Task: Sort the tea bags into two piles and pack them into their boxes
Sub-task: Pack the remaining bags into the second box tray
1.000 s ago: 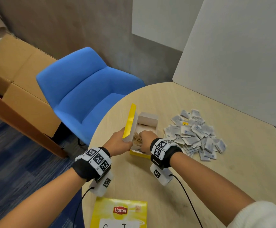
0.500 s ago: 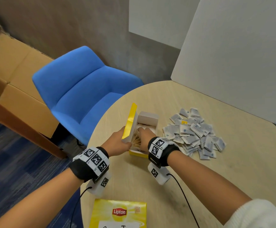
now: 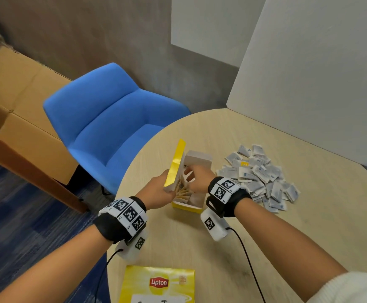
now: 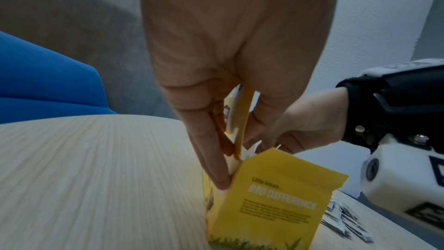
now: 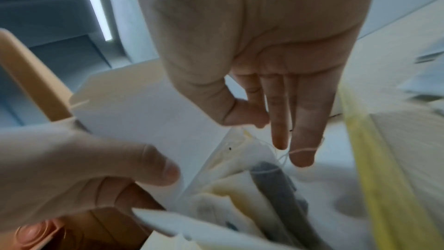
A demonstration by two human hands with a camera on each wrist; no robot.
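An open yellow tea box (image 3: 186, 206) stands on the round table (image 3: 200, 243), with tan tea bags (image 3: 183, 192) upright inside. My left hand (image 3: 167, 185) grips the raised yellow lid flap (image 3: 176, 165); in the left wrist view the left hand (image 4: 236, 157) pinches that flap above the box (image 4: 269, 210). My right hand (image 3: 191, 176) reaches into the box with straight fingers (image 5: 280, 136) over the packed tea bags (image 5: 271, 187), holding nothing. A loose pile of grey-white tea bags (image 3: 259, 178) lies right of the box.
A second yellow Lipton box (image 3: 158, 285) lies flat at the table's near edge. A blue chair (image 3: 112, 123) stands left of the table, with cardboard boxes (image 3: 18, 101) beyond it. White panels (image 3: 320, 73) border the table's far right side.
My right hand has shifted slightly toward the far end of the box, with its fingers spread. The left hand still holds the lid flap in place.
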